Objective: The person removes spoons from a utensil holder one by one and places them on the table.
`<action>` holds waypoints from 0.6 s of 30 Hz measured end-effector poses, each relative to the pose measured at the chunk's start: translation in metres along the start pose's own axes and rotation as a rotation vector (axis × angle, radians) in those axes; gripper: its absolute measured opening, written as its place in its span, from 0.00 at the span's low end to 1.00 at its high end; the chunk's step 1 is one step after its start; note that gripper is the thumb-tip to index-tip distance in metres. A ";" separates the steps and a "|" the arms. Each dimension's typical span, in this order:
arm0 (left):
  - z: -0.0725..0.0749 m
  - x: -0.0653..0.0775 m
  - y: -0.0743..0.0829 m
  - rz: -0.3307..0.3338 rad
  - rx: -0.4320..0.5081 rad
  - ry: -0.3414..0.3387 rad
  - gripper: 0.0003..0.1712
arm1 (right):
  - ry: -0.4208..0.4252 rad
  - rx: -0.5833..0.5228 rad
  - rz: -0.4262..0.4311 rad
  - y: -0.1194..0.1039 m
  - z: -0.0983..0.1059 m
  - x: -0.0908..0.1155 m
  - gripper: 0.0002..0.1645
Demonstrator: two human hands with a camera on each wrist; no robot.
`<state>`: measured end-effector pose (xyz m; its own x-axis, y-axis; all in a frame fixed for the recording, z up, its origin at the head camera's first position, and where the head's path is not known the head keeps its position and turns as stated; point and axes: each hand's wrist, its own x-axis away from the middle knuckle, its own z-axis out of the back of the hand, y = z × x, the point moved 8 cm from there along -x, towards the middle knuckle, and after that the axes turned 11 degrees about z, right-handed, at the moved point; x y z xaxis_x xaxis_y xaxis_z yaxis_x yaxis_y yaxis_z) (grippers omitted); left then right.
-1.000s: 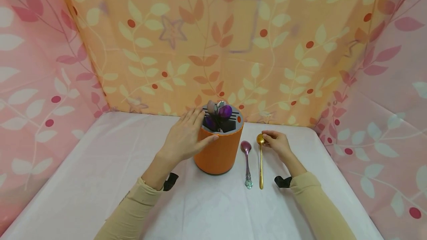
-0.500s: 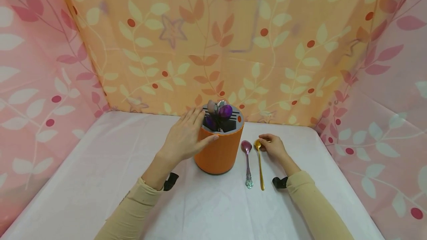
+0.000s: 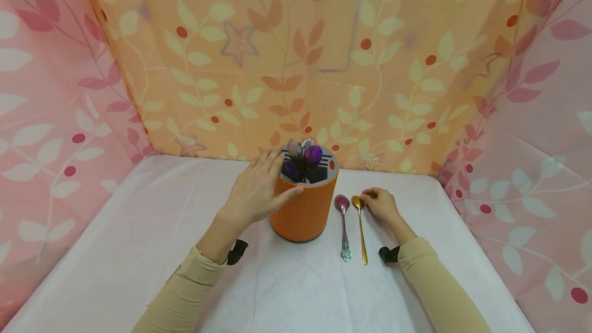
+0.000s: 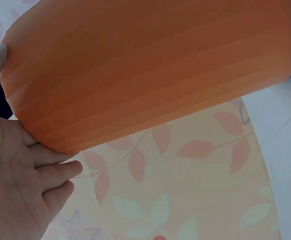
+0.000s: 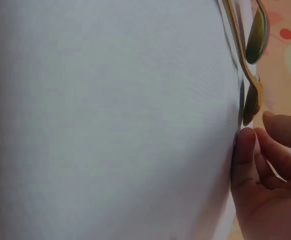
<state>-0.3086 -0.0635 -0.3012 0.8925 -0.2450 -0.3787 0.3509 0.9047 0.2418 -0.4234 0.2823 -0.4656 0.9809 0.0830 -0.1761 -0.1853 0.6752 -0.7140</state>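
An orange utensil holder (image 3: pixel 302 215) with a grey slotted top stands upright on the table. My left hand (image 3: pixel 252 194) rests against its upper left side, fingers extended and thumb across the front; in the left wrist view the fingers (image 4: pixel 55 175) reach around the rim end. Spoons stick up from the holder, one with a purple bowl (image 3: pixel 313 154). To the holder's right lie a pink spoon (image 3: pixel 342 203) and a gold spoon (image 3: pixel 362 233), handles toward me. My right hand (image 3: pixel 381 204) is beside the gold bowl; the right wrist view shows loosely bent fingers, thumb apart, nothing between.
A white cloth (image 3: pixel 152 235) covers the table. Behind it hangs an orange leaf-patterned curtain (image 3: pixel 208 66), with pink curtains (image 3: pixel 532 132) at both sides. Black wrist mounts (image 3: pixel 390 254) show under both forearms.
The gold spoon's bowl has shifted slightly left and toward me, nearer the pink spoon. My right hand moved with it, then drew slightly right. The left hand stays put.
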 end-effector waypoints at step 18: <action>-0.001 0.000 0.000 0.006 -0.009 -0.004 0.56 | 0.001 -0.157 -0.053 -0.014 0.009 0.017 0.26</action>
<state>-0.3086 -0.0633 -0.3021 0.8955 -0.2409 -0.3741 0.3430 0.9093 0.2356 -0.4040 0.2805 -0.4525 0.9895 0.0492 -0.1359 -0.1402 0.5558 -0.8194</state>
